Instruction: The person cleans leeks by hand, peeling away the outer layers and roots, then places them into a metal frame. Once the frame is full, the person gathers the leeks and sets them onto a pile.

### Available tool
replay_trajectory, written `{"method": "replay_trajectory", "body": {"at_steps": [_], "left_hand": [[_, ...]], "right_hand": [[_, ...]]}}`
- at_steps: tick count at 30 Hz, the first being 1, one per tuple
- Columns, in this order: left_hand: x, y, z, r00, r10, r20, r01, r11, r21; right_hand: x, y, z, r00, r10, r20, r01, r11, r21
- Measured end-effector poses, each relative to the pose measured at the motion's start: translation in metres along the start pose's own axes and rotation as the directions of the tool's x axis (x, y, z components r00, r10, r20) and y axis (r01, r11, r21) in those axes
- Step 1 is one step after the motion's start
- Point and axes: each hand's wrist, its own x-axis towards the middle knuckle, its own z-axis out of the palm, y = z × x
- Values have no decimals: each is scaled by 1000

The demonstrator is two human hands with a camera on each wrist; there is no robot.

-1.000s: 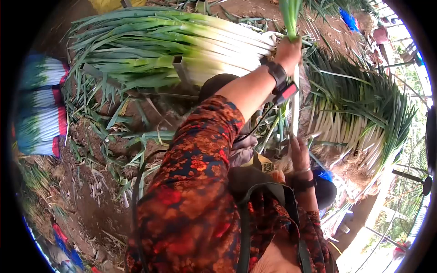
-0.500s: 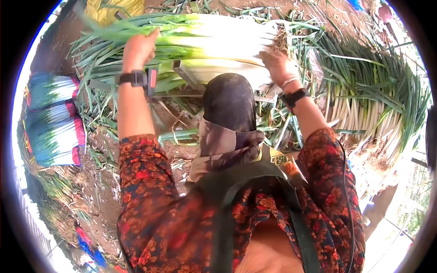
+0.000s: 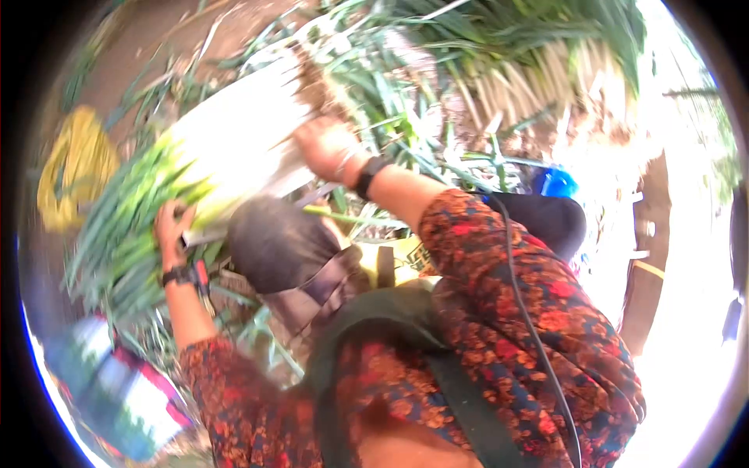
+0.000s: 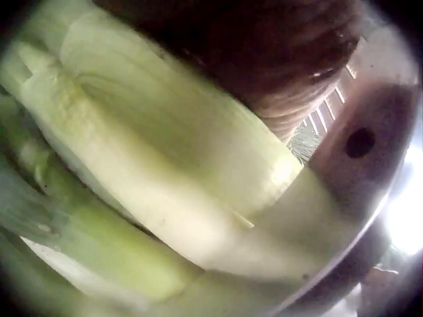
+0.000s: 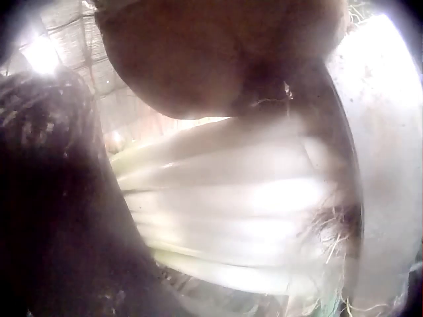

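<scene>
A thick stack of leeks (image 3: 234, 129) lies ahead of the person, with green leaves toward the left and white stems ending in brown roots (image 3: 316, 84) toward the right. The left hand (image 3: 170, 228) touches the near side of the stack where green turns pale, beside a metal bracket (image 3: 204, 236). Close under that hand, pale-green leek stems (image 4: 165, 158) fill the left wrist view. At the root end, the right hand (image 3: 329, 148) rests against the white stems, blurred. White stems (image 5: 238, 191) with thin roots lie below it in the right wrist view.
More leeks (image 3: 538, 78) lie in a heap at the upper right. A yellow bag (image 3: 74, 171) is at the far left, above wrapped leek bundles (image 3: 125, 390). The person's covered knee (image 3: 273, 242) is close to the stack. Loose leaves litter the ground.
First the left hand held one leek upright, the right hand near its lower end. Both hands then moved to the stack, left among the leaves. The left is now at its near side; the view has turned.
</scene>
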Motion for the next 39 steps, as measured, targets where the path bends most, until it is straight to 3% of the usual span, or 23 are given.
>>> {"method": "replay_trajectory", "body": {"at_steps": [2, 4, 6, 8, 9, 12, 13, 14, 16, 18, 20, 22, 23, 25, 26, 28, 29, 30, 32, 34, 36, 38, 39], "left_hand": [[6, -32, 0, 989, -35, 147, 62, 982, -178], [-4, 1, -16, 991, -107, 81, 134, 806, -576], [6, 34, -51, 958, -280, -56, 192, 778, -599], [17, 61, -84, 926, -376, -45, 224, 639, -736], [24, 78, -99, 942, -328, -66, 169, 638, -751], [43, 160, -119, 983, -139, -121, -10, 618, -786], [46, 202, -114, 990, -48, -134, -78, 605, -793], [44, 245, -105, 988, 43, -148, -144, 587, -797], [33, 339, -78, 960, 246, -135, -272, 697, -664], [33, 384, -34, 927, 374, -4, -262, 644, -719], [34, 418, 10, 866, 441, 236, -139, 666, -733], [39, 427, 66, 811, 453, 370, 27, 603, -797], [41, 430, 83, 773, 443, 453, 60, 661, -748], [41, 439, 92, 705, 427, 567, 83, 743, -664], [44, 441, 93, 718, 412, 561, 84, 749, -657], [50, 443, 95, 745, 380, 549, 82, 764, -640], [53, 444, 95, 763, 356, 539, 98, 760, -642], [56, 443, 99, 775, 351, 525, 87, 764, -639], [60, 439, 104, 793, 341, 505, 69, 774, -630], [61, 442, 107, 783, 335, 524, 68, 791, -607], [61, 444, 110, 775, 346, 529, 41, 808, -588], [61, 448, 112, 776, 336, 533, 54, 808, -587], [62, 450, 113, 776, 333, 536, 58, 808, -586]], "right_hand": [[-4, 3, -10, 998, -38, 50, 39, 999, -5], [-18, 9, -17, 986, -35, -163, 83, 951, 297], [-50, 11, -34, 955, 40, -292, 90, 904, 418], [-79, 26, -44, 918, -28, -395, 168, 930, 326], [-96, 34, -56, 943, 53, -327, 91, 908, 408], [-134, 94, -45, 889, 301, -345, -168, 915, 367], [-144, 122, -43, 862, 452, -231, -338, 851, 401], [-156, 151, -40, 801, 588, -111, -499, 759, 419], [-182, 220, -27, 670, 733, -115, -675, 667, 315], [-205, 304, -24, 478, 878, 32, -873, 471, 127], [-225, 354, -71, 315, 948, 37, -948, 313, 54], [-247, 399, -103, 78, 985, -156, -987, 99, 130], [-268, 447, -108, 31, 969, -246, -976, 82, 201], [-291, 475, -129, -142, 911, -387, -962, -34, 272], [-289, 467, -155, -258, 857, -446, -948, -134, 289], [-309, 481, -169, -199, 924, -326, -953, -104, 285], [-333, 524, -148, -186, 935, -301, -955, -100, 279], [-342, 535, -148, -165, 975, -151, -956, -121, 268], [-329, 516, -144, -154, 967, -204, -961, -99, 257], [-308, 487, -137, -197, 950, -243, -949, -123, 289], [-300, 490, -113, -122, 975, -186, -958, -67, 279], [-285, 483, -107, -274, 952, -132, -935, -232, 268], [-287, 493, -98, -245, 957, -153, -960, -218, 173]]}}
